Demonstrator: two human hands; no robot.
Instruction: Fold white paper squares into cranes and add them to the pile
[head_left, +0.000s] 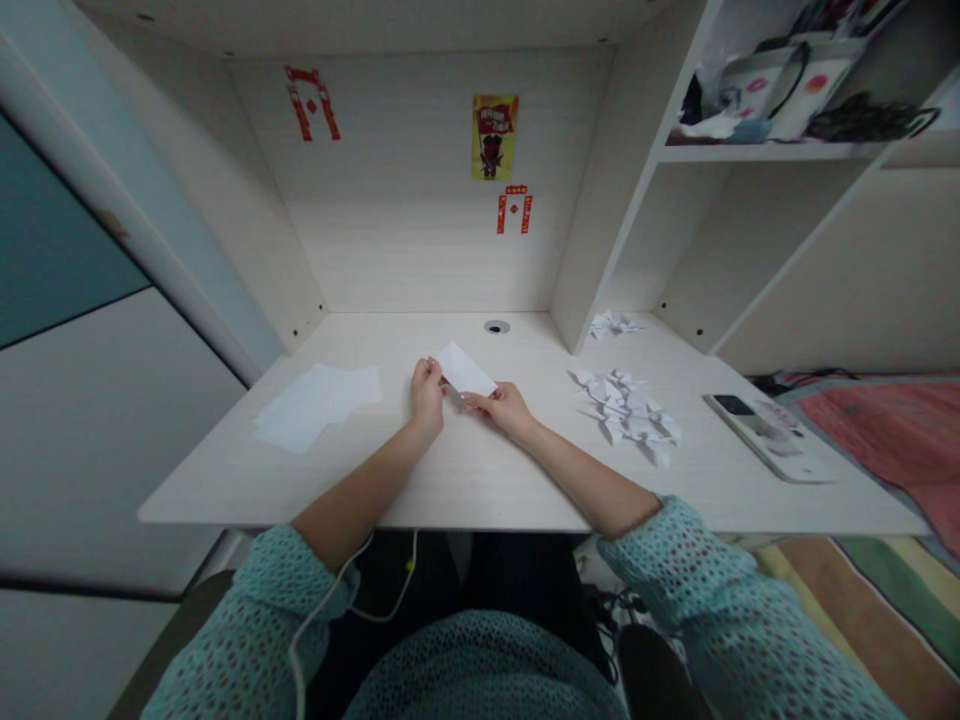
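Creasing, apparently, a small white rectangular paper sheet [466,370], pinched at its ends by left hand [427,392] and right hand [508,406]; white folded paper pieces [626,405] at three o'clock; next calls for squarely aligned edges

Sheet stack [315,405]: left part of the surface [480,485]
Held sheet [466,370]: centre, between left hand [427,392] and right hand [508,406]
Folded pile [628,408]: right of centre
Phone [765,437]: near right edge

- One small white paper sheet [466,370], plain and rectangular, looking flat and uncreased.
- Its left end sits pinched at the fingertips of the left hand [427,392].
- Its near edge meets the fingertips of the right hand [506,405], and the rest slants up and away beyond both.
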